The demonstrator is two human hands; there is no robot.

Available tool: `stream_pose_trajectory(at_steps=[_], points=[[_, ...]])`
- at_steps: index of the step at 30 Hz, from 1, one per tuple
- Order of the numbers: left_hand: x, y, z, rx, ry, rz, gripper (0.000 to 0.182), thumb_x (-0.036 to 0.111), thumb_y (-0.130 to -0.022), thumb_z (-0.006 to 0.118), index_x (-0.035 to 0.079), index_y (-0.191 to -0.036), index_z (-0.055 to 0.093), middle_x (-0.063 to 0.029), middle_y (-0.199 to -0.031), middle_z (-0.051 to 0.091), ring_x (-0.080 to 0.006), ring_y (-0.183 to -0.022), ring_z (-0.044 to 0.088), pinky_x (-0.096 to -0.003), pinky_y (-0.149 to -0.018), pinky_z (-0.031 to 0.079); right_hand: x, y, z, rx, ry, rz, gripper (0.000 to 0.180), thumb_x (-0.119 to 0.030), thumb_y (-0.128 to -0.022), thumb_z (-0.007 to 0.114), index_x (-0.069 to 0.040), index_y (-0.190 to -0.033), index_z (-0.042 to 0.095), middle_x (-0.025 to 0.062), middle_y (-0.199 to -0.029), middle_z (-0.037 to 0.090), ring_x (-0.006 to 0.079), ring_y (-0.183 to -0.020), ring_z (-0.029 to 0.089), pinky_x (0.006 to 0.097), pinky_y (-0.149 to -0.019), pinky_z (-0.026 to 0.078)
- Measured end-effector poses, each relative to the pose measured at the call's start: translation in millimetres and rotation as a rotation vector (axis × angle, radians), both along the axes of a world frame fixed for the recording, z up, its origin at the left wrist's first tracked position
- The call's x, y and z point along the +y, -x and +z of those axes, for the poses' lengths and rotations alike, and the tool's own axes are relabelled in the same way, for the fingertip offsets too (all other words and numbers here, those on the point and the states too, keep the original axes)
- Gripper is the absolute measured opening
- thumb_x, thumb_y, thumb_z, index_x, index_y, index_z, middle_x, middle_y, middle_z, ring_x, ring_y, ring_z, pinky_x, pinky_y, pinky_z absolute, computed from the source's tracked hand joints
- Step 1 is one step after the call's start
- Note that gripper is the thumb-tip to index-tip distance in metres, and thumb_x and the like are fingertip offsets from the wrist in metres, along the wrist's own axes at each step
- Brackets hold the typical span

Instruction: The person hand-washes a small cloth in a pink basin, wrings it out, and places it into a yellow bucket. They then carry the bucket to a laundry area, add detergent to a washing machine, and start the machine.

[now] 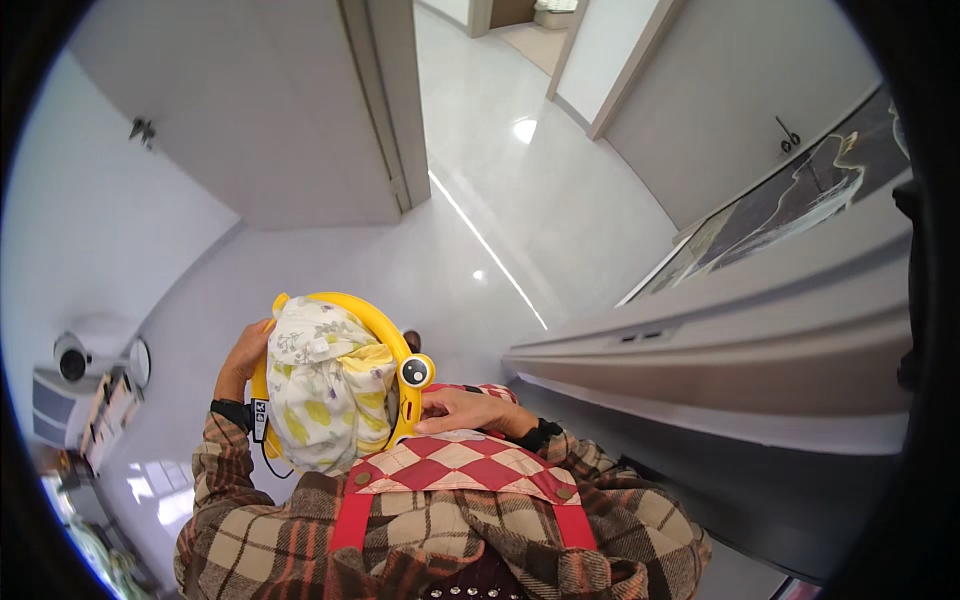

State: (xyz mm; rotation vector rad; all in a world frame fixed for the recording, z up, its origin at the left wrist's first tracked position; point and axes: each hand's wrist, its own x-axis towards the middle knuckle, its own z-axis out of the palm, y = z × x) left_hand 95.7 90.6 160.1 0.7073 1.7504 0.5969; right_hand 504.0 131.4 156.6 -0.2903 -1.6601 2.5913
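Note:
In front of my chest is a yellow plastic basin [352, 304] with a cartoon face and round bulging eyes on its rim. A bundled white cloth [319, 397] with a yellow and grey leaf print fills it and rises above the rim. My left hand [246, 356] grips the basin's left edge, its fingers partly hidden behind the rim. On the opposite side, my right hand [472, 411] holds the rim beside the cartoon mouth; some of its fingers are out of sight. A black strap with a labelled tag [259, 420] and thin cord sits at my left wrist.
A grey door [247, 112] stands ajar at the upper left. Glossy pale floor [517, 202] runs through the doorway towards another grey door [735, 97]. Close on my right is a door frame or panel [720, 352]. A white round-based appliance [97, 360] stands at the left.

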Motion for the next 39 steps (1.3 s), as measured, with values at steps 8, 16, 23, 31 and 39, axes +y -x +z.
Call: stream_pose_trajectory(at_steps=[8, 16, 23, 31, 39], points=[[199.5, -51.9, -4.1, 0.105, -0.055, -0.482, 0.04, 0.04, -0.091, 0.052, 0.002, -0.1, 0.061, -0.002, -0.091, 0.061, -0.0101, -0.078, 0.054, -0.0269, -0.069, 0.046, 52.2, -36.4, 17.4, -0.156, 0.332, -0.49, 0.037, -0.03, -0.092, 0.054, 0.0, -0.113, 0.053, 0.0044, -0.103, 0.059, 0.0107, -0.091, 0.056, 0.0258, -0.081, 0.046], [258.1, -143.2, 27.8, -0.15, -0.195, -0.353, 0.043, 0.039, -0.09, 0.056, -0.002, -0.099, 0.061, -0.0045, -0.09, 0.063, -0.0102, -0.076, 0.057, -0.0265, -0.067, 0.048, 92.8, -84.2, 40.6, -0.265, 0.368, -0.916, 0.038, -0.029, -0.091, 0.057, -0.002, -0.117, 0.051, 0.001, -0.103, 0.058, 0.0069, -0.091, 0.055, 0.0227, -0.079, 0.045], [262.8, -156.8, 48.2, 0.009, -0.077, -0.348, 0.049, 0.043, -0.087, 0.058, -0.004, -0.102, 0.061, -0.0077, -0.089, 0.064, -0.0125, -0.075, 0.06, -0.0278, -0.066, 0.05, 87.6, -99.3, 50.7, -0.305, 0.368, -0.863, 0.042, -0.027, -0.091, 0.057, -0.001, -0.121, 0.046, 0.0019, -0.107, 0.057, 0.0061, -0.092, 0.055, 0.0211, -0.077, 0.045], [264.0, -125.1, 64.7, 0.003, -0.06, -0.299, 0.041, 0.036, -0.089, 0.056, -0.003, -0.104, 0.061, -0.0101, -0.093, 0.064, -0.0158, -0.08, 0.062, -0.0298, -0.07, 0.051, 105.2, -71.1, 86.1, -0.264, 0.391, -0.581, 0.045, -0.027, -0.092, 0.056, -0.002, -0.126, 0.041, 0.0063, -0.117, 0.053, 0.0126, -0.102, 0.054, 0.0281, -0.086, 0.047], [228.3, -83.5, 70.6, 0.065, -0.164, -0.322, 0.044, 0.041, -0.086, 0.058, 0.0, -0.101, 0.063, -0.0082, -0.094, 0.064, -0.0142, -0.083, 0.058, -0.0287, -0.075, 0.047, 78.4, -43.5, 87.6, -0.227, 0.465, -0.38, 0.046, -0.029, -0.092, 0.055, -0.003, -0.127, 0.039, 0.0036, -0.112, 0.051, 0.0094, -0.096, 0.051, 0.0248, -0.084, 0.043]])
